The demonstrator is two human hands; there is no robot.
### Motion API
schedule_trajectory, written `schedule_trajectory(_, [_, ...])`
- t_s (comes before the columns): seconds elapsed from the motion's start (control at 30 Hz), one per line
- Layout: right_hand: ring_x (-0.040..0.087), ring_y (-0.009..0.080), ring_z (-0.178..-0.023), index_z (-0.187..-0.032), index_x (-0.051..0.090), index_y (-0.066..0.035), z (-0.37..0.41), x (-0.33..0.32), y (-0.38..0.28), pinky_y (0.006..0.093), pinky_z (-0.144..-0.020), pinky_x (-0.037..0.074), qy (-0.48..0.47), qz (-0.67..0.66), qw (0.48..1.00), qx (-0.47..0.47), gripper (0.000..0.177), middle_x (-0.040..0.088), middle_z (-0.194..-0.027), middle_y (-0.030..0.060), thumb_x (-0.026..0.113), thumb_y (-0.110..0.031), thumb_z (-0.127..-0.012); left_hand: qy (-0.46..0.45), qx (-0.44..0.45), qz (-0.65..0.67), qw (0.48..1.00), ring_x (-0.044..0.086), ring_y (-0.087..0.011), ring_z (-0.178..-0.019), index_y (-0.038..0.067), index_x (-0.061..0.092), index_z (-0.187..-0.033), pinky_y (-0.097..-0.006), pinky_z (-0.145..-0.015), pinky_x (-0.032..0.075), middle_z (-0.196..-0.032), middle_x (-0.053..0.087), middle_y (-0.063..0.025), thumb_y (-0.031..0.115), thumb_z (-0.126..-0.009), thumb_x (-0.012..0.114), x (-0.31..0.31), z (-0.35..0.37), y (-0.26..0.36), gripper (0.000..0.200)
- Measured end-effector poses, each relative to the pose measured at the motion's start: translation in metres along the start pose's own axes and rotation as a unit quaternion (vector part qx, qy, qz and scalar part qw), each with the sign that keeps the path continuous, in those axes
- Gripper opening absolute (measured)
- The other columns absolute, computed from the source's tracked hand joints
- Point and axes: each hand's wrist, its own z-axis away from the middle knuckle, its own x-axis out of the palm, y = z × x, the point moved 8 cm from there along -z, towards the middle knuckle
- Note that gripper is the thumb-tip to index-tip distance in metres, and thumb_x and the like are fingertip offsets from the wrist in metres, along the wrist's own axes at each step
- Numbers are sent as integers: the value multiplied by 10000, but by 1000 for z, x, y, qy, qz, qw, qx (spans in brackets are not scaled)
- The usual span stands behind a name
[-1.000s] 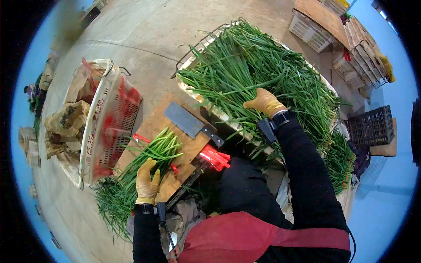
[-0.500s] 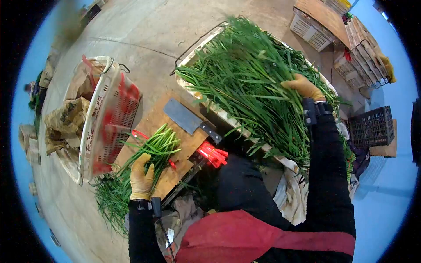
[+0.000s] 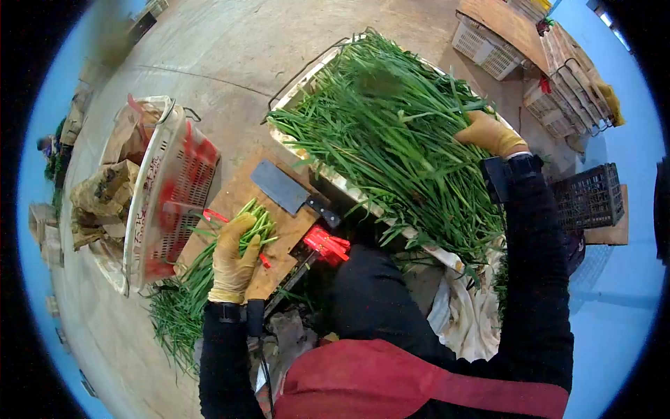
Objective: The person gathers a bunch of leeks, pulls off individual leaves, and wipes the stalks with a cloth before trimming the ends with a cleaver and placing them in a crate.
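Gloved in yellow, my left hand [image 3: 234, 260] curls over a bunch of long green chive-like stalks [image 3: 261, 222] on a wooden board [image 3: 276, 269]. Pale cut ends stick out past the fingers, and the leaves trail off the board's left end. My right hand [image 3: 492, 134], also gloved, closes on leaves at the right side of a large white crate [image 3: 289, 148] heaped with the same greens [image 3: 391, 133]; its fingertips are partly hidden. A cleaver [image 3: 280, 187] lies flat on the board, its black handle toward me. Red ties [image 3: 326, 244] sit at the board's edge.
Left of the board stands a white and red basket [image 3: 157, 181] holding brown paper. A black crate [image 3: 590, 197] is at the right, below stacked crates [image 3: 558, 105]. White cloth [image 3: 471, 307] hangs under the large crate's near end.
My left hand has moved up and slightly right along the bunch, covering more of the stalks. My right hand has moved slightly up and right at the pile. The view has shifted a little.
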Motion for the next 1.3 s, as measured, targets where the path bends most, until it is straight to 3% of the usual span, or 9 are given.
schedule_trajectory(0.07, [645,309,-864,-1060,642,53,-8,0,3,384,-807,497,29,47,998,5,512,685,-968,200,709,-291,-687,-1,-10,16,1000,594,-262,-1092,34,619,-1123,-349,-957,449,-1169,626,-130,26,-831,673,5,4,-7,297])
schedule_trajectory(0.3, [649,338,-881,-1056,627,80,-37,79,24,393,-827,503,31,-110,993,24,584,676,-973,233,741,-356,-684,-6,-49,26,998,590,-270,-1096,43,616,-1139,-352,-952,455,-1164,625,-135,32,-813,694,10,25,-30,336])
schedule_trajectory(0.4, [595,416,-1043,-1099,609,68,-41,122,32,426,-901,474,24,-7,997,67,636,631,-1095,274,749,-390,-679,-3,-35,22,999,589,-273,-1097,46,616,-1140,-354,-951,457,-1160,626,-135,33,-808,697,9,31,-37,342])
schedule_trajectory(0.53, [610,365,-1059,-1091,633,15,-23,128,3,426,-926,493,78,147,981,97,637,625,-1129,210,768,-455,-683,-12,-47,-8,999,590,-270,-1093,49,619,-1134,-352,-950,458,-1157,628,-132,32,-808,696,9,33,-38,335])
schedule_trajectory(0.8, [609,387,-1054,-1097,613,17,-41,149,9,427,-877,496,44,104,988,110,395,627,-1079,280,674,-177,-758,-9,-22,14,1000,601,-272,-1077,56,615,-1127,-347,-932,467,-1148,630,-126,43,-810,701,13,26,-22,329])
schedule_trajectory(0.93, [605,414,-1009,-1105,608,48,-62,141,32,415,-895,478,5,56,997,48,488,630,-1091,273,669,-205,-693,-8,-26,7,1000,608,-272,-1064,54,612,-1125,-347,-923,471,-1134,634,-129,48,-810,708,7,24,-20,330])
schedule_trajectory(1.07, [598,195,-961,-1202,590,18,-38,93,31,328,-862,472,-54,-74,996,20,550,664,-1109,130,727,-229,-730,-11,-34,29,999,613,-251,-1046,42,607,-1142,-336,-913,474,-1124,641,-117,56,-826,697,8,19,-17,328])
schedule_trajectory(1.17, [600,197,-959,-1200,596,25,-33,73,48,330,-898,459,-69,-176,982,-30,521,668,-1117,118,730,-232,-768,-45,-113,132,984,609,-193,-1028,26,603,-1164,-310,-896,478,-1126,643,-91,58,-853,673,22,13,-19,321])
schedule_trajectory(1.3, [597,164,-943,-1206,592,13,-24,66,89,319,-893,459,-91,-311,946,-6,485,671,-1105,81,724,-212,-798,-128,-242,327,904,582,-154,-1031,-12,589,-1197,-296,-935,452,-1118,633,-72,107,-881,641,53,-7,20,341])
